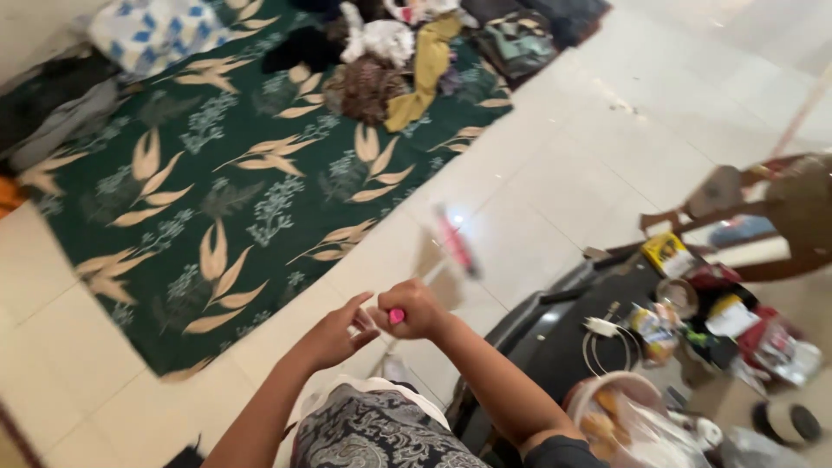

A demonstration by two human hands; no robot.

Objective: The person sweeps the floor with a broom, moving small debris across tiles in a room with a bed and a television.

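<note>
Head view: right hand [416,309] closed around pink broom handle [396,316], blurred broom head [457,243] at 1 o'clock over tiled floor [555,173]. Left hand [334,334] loosely open, fingertips touching handle end. Green leaf-patterned rug [225,199] at 10 o'clock; cluttered black desk [563,342] at 4 o'clock.

Pink-handled broom [451,247] (blurred) slants upright over pale floor tiles.
</note>
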